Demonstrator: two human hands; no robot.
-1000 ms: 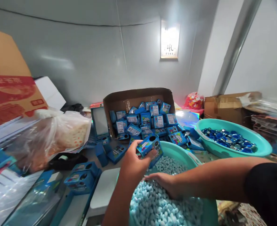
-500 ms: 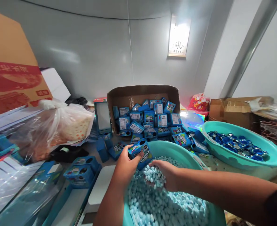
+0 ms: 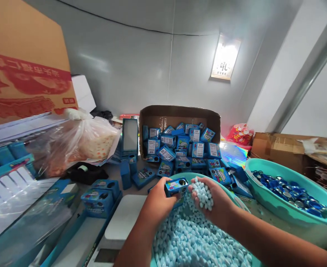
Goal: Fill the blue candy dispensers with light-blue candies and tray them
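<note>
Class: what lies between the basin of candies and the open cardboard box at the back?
In the head view, loose small blue boxes lie scattered between the candy basin and the cardboard box.

The scene is bright and evenly lit. The main light is a glowing wall lamp [image 3: 225,56], which is overexposed so its sign is hard to read. It throws soft reflections on the grey wall [image 3: 124,74]. A shiny foil sheet [image 3: 231,152] gives rainbow glare, and the plastic bag [image 3: 80,142] shows white highlights. Shadows are weak and soft. The wide lens bends straight lines strongly near the edges, and the corners look stretched and a little blurred. The centre is sharp.
</note>
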